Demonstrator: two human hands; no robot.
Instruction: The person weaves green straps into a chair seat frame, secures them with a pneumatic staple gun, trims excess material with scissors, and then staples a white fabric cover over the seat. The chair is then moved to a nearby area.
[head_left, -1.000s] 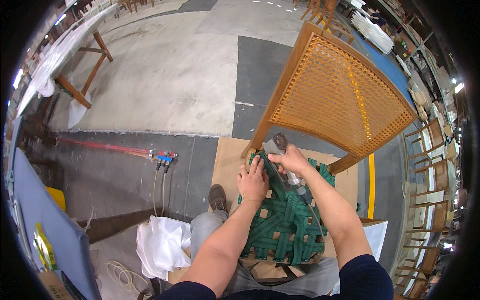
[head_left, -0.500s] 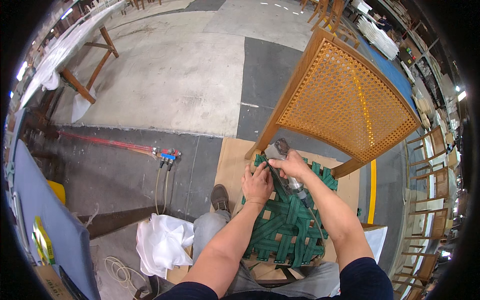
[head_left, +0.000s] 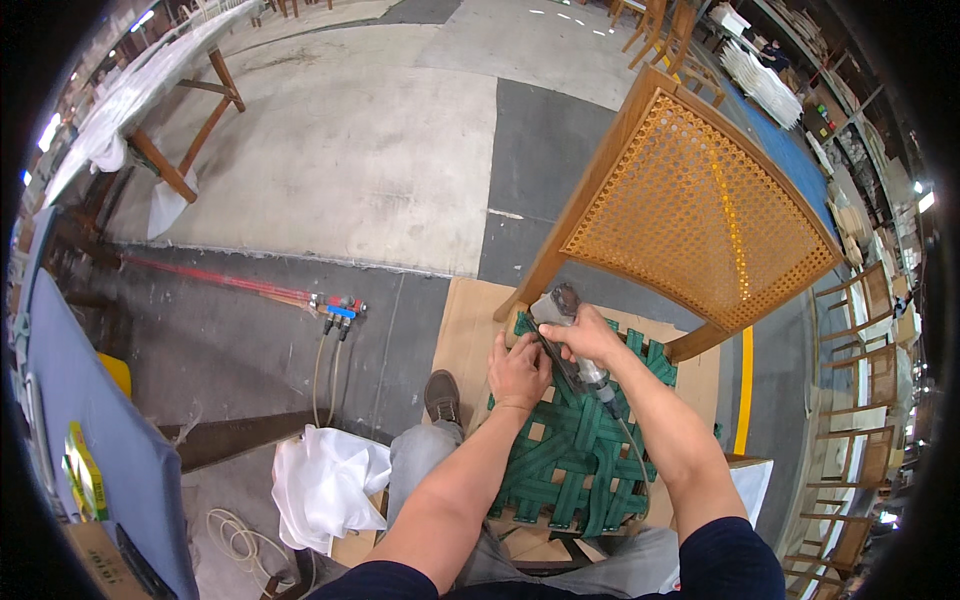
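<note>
Two hands are busy on one chair seat. Nearest of all, the green straps [head_left: 570, 450] are woven over and under each other across the seat frame, just past the person's knees. A thin hose [head_left: 632, 455] lies over the straps on the right side.

A bit farther, the left hand [head_left: 518, 370] lies flat and open on the straps at the far left corner, pressing them down. Touching it on the right, the right hand [head_left: 590, 338] is closed tight around the grey staple gun [head_left: 558, 310]. The gun's nose points down at the far edge of the seat.

The left fingers are very close to the gun's nose. If the gun fires while they sit there, a staple could hit a finger. If the left hand lets go, the strap could go loose and get fixed slack. The hose could also catch on the frame and pull the gun off its spot.

Far behind the hands stands the chair back [head_left: 700, 220], with its orange woven panel.

Since a second ago, both hands have slid a little to the left along the far edge, and the left hand sits closer to the gun.
</note>
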